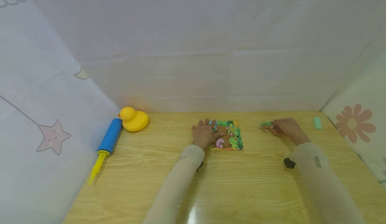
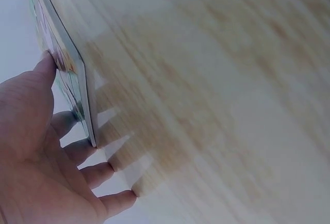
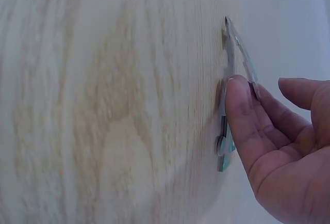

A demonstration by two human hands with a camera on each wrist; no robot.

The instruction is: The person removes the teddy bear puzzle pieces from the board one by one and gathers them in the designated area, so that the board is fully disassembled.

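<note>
A square picture puzzle board [image 1: 236, 136] with a brown bear lies on the wooden table. My left hand [image 1: 203, 134] rests over its left side with spread fingers; in the left wrist view the thumb [image 2: 47, 64] touches the picture and other fingertips reach the board's edge and the tabletop. To the right, my right hand [image 1: 287, 129] holds the near edge of a small green and brown puzzle piece [image 1: 266, 126]. In the right wrist view this piece [image 3: 243, 51] tilts up at the fingertips, the thumb apart from it. Another flat piece [image 3: 223, 154] lies beneath.
A yellow rubber duck [image 1: 134, 119] and a blue and yellow hand pump [image 1: 110, 136] sit at the left. A small pale green bumpy object [image 1: 318, 123] lies at the far right. White printed sheets [image 1: 187, 73] hang behind and beside the table.
</note>
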